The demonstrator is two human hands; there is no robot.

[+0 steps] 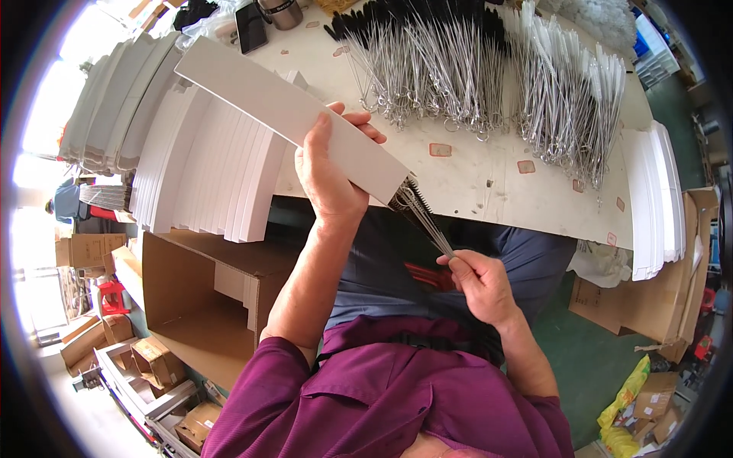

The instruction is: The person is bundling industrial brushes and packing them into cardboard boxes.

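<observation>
My left hand [330, 164] grips a long white box [282, 111], tilted with its lower right end open toward me. Out of that end sticks a small bundle of thin wire-handled brushes [424, 217], their dark bristles partly inside the box. My right hand [482, 286] pinches the wire ends of the bundle. How far the brushes reach into the box is hidden. On the table beyond lie many black-bristled wire brushes [435, 69], their looped ends toward me. White-bristled brushes [573, 99] lie to their right.
White boxes [206, 164] stand in a row at the table's left, with more stacked behind. White flat boxes [653, 202] sit at the right edge. Below left is an open cardboard carton [183, 290]. A phone [251, 29] and a metal flask [282, 12] rest at the back.
</observation>
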